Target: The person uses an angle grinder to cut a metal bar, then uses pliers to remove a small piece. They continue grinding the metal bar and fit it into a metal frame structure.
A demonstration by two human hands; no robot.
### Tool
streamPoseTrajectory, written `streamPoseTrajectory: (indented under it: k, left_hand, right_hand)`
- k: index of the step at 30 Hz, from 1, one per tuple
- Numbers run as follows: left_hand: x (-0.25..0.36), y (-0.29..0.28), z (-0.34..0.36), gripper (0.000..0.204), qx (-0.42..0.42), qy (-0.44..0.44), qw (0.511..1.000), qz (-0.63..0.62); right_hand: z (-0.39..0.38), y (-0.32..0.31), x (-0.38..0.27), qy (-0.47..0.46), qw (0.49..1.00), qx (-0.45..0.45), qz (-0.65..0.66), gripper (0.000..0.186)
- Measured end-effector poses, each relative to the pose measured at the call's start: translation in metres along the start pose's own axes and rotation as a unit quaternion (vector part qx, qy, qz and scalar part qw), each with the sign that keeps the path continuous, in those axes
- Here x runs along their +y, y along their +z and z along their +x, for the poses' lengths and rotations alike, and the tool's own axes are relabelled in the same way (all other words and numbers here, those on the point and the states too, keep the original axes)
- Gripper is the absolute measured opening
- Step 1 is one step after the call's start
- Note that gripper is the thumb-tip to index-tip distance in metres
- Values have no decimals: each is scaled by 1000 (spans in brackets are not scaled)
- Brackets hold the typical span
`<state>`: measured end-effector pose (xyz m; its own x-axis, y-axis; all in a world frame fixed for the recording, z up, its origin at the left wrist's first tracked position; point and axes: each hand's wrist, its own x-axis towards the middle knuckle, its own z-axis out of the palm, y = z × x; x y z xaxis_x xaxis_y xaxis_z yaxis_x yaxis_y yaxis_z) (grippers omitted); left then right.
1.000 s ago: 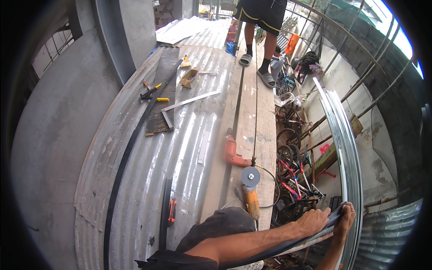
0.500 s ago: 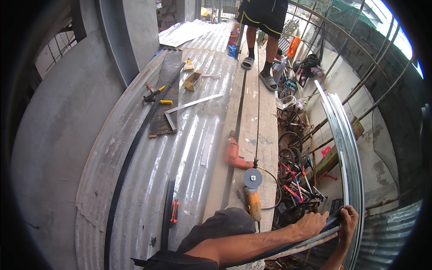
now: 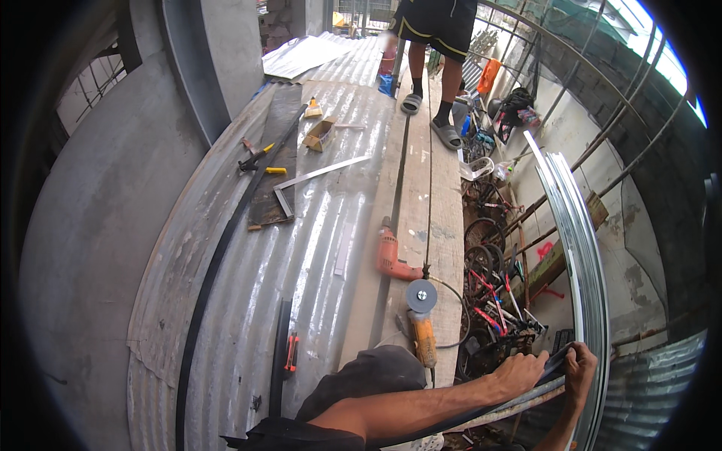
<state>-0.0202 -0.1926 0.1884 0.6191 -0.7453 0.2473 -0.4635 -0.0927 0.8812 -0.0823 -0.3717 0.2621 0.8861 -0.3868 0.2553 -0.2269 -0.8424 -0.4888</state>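
My left hand (image 3: 526, 373) reaches across from the lower middle and grips a long dark strip (image 3: 556, 367) that runs diagonally at the lower right. My right hand (image 3: 581, 368) is closed on the same strip's upper end, beside tall silver metal channels (image 3: 585, 255). Just left of my hands, on a wooden plank (image 3: 444, 210), lie a yellow angle grinder (image 3: 423, 334) with its disc up and an orange drill (image 3: 391, 255). My dark-clothed knee (image 3: 361, 383) is below them. A red utility knife (image 3: 290, 353) lies on corrugated sheeting (image 3: 316, 255) beside a black bar (image 3: 277, 376).
A co-worker in sandals (image 3: 444, 131) stands on the far planks. A metal square (image 3: 323, 171), hammer (image 3: 252, 161) and small box (image 3: 319, 134) lie on the sheeting. A concrete wall (image 3: 90, 248) borders the left; bicycles (image 3: 481, 248) and rebar (image 3: 617, 173) are below and beyond the planks' right side.
The co-worker's blurred hand has appeared beside the black shorts. The view has shifted slightly. My hands stay on the dark strip with very little movement.
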Motion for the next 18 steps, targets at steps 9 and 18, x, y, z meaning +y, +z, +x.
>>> streamPoseTrajectory:
  k: [9, 18]
  left_hand:
    - [-5, 6, -1, 25, 33, 23, 999, 32]
    - [9, -2, -7, 22, 28, 22, 998, 54]
  right_hand:
    - [1, 2, -4, -28, 994, -7, -101, 9]
    - [11, 4, 16, 153, 983, 93, 42, 23]
